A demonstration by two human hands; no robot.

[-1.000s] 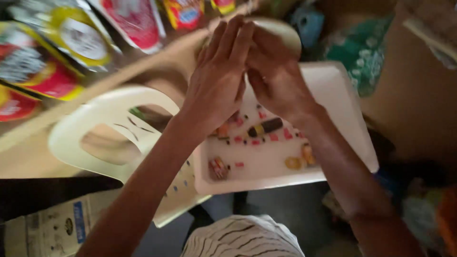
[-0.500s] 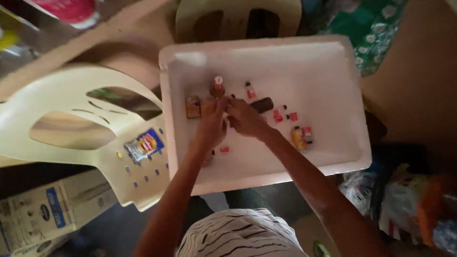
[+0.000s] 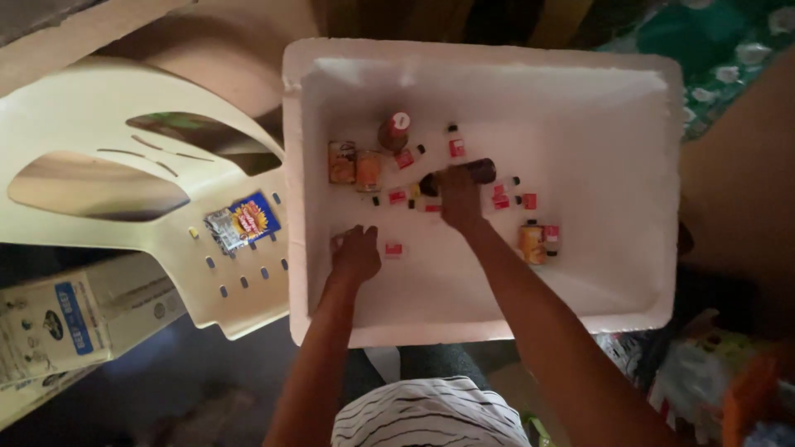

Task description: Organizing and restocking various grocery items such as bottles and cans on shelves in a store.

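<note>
A white foam box (image 3: 489, 74) is set beside a cream plastic chair (image 3: 124, 157). Inside the box, a dark bottle (image 3: 468, 174) lying on its side is gripped by the right hand (image 3: 460, 199). Nearer the box's front, the left hand (image 3: 356, 255) is curled, apparently empty. Sorting seems underway; a clean lift is needed next.

Dim interior seen from above: a cream plastic chair (image 3: 124, 178) lies at 9 o'clock, a small blue and yellow packet (image 3: 245, 222) on its perforated seat. A printed cardboard carton (image 3: 74, 319) sits at 8 o'clock on a dark floor (image 3: 166, 397). Green patterned cloth (image 3: 720, 50) fills 1 o'clock, and crumpled bags (image 3: 712, 372) crowd 4 o'clock
</note>
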